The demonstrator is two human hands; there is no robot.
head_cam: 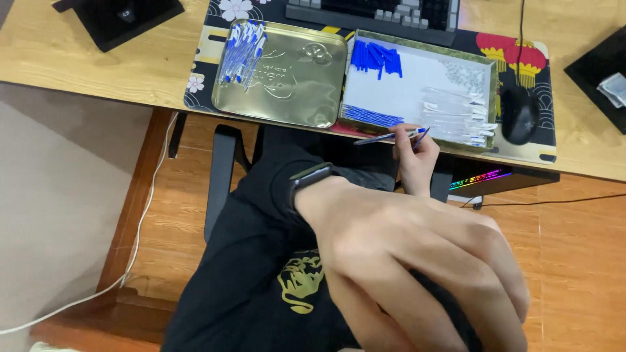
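Below the wooden desk [98, 58], right hand [416, 163] pinches a pen [391, 136]; left hand [417, 274] hangs loosely spread.

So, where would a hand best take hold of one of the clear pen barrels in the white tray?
Probably from above, at the middle of a clear barrel. They lie flat and side by side in the white tray, so fingertips pinching across one barrel's width should lift it without scattering its neighbours.

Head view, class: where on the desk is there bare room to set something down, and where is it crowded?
Bare wood lies left of the gold tin lid, toward the black stand, and right of the mouse. The white tray is crowded, though its middle is bare.
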